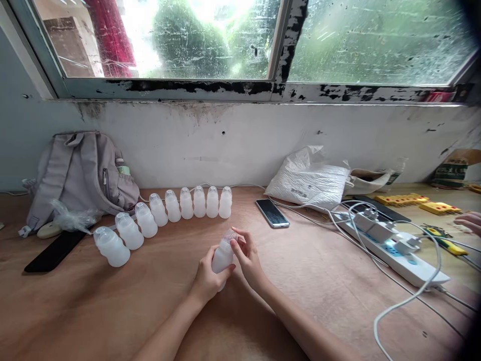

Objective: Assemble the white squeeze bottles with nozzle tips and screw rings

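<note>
A small frosted white bottle with a clear cap (pixel 222 256) is tilted between my two hands above the wooden table (pixel 165 301). Its body sits in my left hand (pixel 209 275), fingers and thumb wrapped round it. At the top, my right hand (pixel 248 255) has its thumb and fingers closed on the clear cap. Beyond my hands, several matching bottles (pixel 186 203) stand upright in a curved row that runs from the left toward the middle. A dark-screened phone (pixel 272 213) lies to the right of the row.
A grey backpack (pixel 84 170), a black flat case (pixel 56 250) and a crumpled clear bag (pixel 75 216) are at the left. To the right lie a white package (pixel 310 178), a power strip (pixel 398 255) with looping cables and a yellow-handled tool (pixel 447 243). Another person's hand (pixel 471 221) shows at the right edge.
</note>
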### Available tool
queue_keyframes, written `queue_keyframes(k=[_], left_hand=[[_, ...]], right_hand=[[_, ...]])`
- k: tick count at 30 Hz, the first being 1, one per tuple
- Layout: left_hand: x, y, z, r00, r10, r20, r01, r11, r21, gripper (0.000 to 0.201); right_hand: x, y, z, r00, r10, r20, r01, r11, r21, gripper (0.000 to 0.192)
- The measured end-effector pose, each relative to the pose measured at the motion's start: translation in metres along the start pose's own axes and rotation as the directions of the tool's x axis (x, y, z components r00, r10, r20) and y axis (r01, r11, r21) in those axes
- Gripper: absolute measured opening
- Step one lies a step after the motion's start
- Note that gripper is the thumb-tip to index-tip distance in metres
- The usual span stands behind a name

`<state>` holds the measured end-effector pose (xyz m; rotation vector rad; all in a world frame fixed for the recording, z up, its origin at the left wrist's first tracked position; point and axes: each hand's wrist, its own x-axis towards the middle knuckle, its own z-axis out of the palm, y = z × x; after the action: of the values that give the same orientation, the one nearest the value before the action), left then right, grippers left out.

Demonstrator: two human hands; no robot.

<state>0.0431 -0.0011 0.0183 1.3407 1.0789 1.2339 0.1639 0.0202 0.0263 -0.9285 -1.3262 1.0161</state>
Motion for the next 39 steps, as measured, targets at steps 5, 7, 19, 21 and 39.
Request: queue_keyframes(k=[5,7,19,21,39], left_hand=[[0.003,0.003,-0.003,0.999,0.017,0.044,-0.017,1.000,0.010,0.035],[0.005,0.004,-0.007,0.997,0.039,0.068,-0.040,0.999,0.014,0.031],[0.014,-0.028,-0.021,0.968,0.187,-0.170,-0.173,0.980,0.098,0.018],[0.014,-0.028,-0.020,0.962,0.243,-0.125,-0.212,0.952,0.220,0.021],[0.022,-0.037,-0.034,0.984,0.131,0.118,-0.175,0.824,0.539,0.030]], right_hand=[[-0.001,0.010,-0.006,1.000,0.006,0.022,-0.006,1.000,0.009,0.035],[-0.003,0.013,-0.007,0.998,0.025,0.065,-0.027,0.999,0.038,0.043],[-0.009,0.021,0.002,0.948,0.024,0.319,0.008,0.995,-0.100,0.046],[-0.006,0.023,-0.002,0.954,0.044,0.297,-0.019,0.996,-0.088,0.041],[0.011,0.052,-0.021,0.982,-0.041,0.187,0.104,0.934,-0.343,0.035]])
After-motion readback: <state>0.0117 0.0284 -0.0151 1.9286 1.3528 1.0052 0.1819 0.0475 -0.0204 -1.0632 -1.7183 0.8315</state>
